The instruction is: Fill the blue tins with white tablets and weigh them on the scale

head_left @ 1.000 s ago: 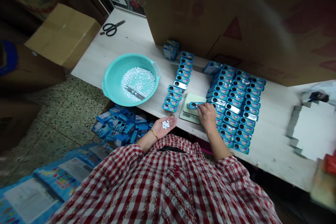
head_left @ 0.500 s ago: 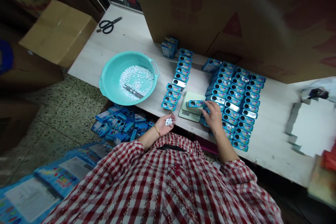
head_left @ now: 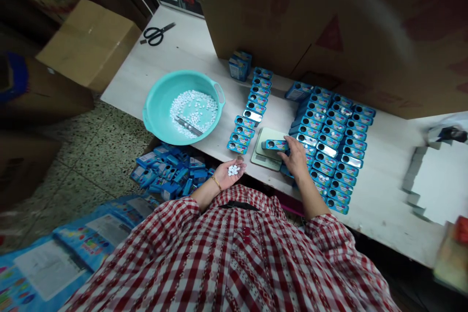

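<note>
My left hand (head_left: 228, 173) is palm up by the table's front edge, fingers cupped around a small pile of white tablets (head_left: 233, 170). A kitchen scale (head_left: 265, 159) stands to its right, bearing a small blue box (head_left: 275, 145) with a dark round opening at its left end. My right hand (head_left: 295, 158) grips the right end of that box between thumb and fingers. Left of the scale runs a row of similar blue boxes (head_left: 244, 130). A turquoise basin (head_left: 157, 112) holds many more tablets and a metal strip-like tool (head_left: 188, 126).
Packed columns of blue boxes (head_left: 329, 146) stand right of the scale. A large carton (head_left: 292, 19) rises behind. Black scissors (head_left: 155, 35) lie at the table's far left. Loose blue boxes (head_left: 171, 168) are heaped below the front edge. White stepped stacks (head_left: 446, 175) are at the right.
The view has shifted slightly, moving the table items a little to the right in the picture. Both hands keep about the same places, the right one still at the box on the scale.
</note>
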A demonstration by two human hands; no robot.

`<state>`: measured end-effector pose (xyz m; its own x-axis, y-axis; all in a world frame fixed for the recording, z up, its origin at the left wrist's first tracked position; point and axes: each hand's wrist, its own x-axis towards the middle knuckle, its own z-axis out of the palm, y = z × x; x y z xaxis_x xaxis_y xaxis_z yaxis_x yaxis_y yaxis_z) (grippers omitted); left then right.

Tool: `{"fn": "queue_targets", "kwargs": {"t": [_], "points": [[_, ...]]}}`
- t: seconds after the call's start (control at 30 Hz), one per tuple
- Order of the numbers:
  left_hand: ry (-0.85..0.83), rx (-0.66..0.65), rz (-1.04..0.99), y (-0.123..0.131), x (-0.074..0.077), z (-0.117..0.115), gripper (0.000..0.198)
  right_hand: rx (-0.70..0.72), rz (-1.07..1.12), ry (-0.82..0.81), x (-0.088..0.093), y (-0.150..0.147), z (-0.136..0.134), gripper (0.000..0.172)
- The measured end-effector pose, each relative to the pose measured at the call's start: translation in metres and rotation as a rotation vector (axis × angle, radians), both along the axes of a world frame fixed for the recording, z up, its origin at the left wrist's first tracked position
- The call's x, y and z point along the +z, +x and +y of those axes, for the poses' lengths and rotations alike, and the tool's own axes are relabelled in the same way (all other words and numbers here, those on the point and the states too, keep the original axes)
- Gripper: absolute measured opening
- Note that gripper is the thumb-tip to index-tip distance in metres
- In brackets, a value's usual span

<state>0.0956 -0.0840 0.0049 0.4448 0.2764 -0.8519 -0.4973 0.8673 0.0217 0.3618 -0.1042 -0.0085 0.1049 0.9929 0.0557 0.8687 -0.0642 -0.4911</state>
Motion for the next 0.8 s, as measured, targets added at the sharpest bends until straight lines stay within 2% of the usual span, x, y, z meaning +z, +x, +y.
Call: {"fn": "queue_targets", "kwargs": {"t": [0.27,0.43,0.53,0.6,0.7,0.8], "points": [[0.003,0.001,0.013,0.002,0.003,0.000,0.025,0.012,0.051,0.004,-0.003,0.000,0.004,0.049],[0.007,0.014,0.007,0.000,0.001,-0.001,0.021,0.026,0.121,-0.018,-0.002,0.002,0.008,0.035],[-0.001,0.036,0.012,-0.003,-0.002,-0.002,0.019,0.038,0.154,-0.005,0.007,-0.003,0.004,0.031],[-0.007,0.054,0.020,-0.007,-0.005,-0.004,0.018,0.099,0.181,0.018,0.017,-0.017,-0.001,0.030],[-0.012,0.063,0.035,-0.017,-0.013,-0.008,0.017,0.225,0.201,0.031,0.028,-0.054,-0.011,0.030],[-0.020,0.102,0.086,-0.026,-0.024,-0.011,0.015,0.283,0.164,0.009,0.025,-0.099,-0.015,0.028]]}}
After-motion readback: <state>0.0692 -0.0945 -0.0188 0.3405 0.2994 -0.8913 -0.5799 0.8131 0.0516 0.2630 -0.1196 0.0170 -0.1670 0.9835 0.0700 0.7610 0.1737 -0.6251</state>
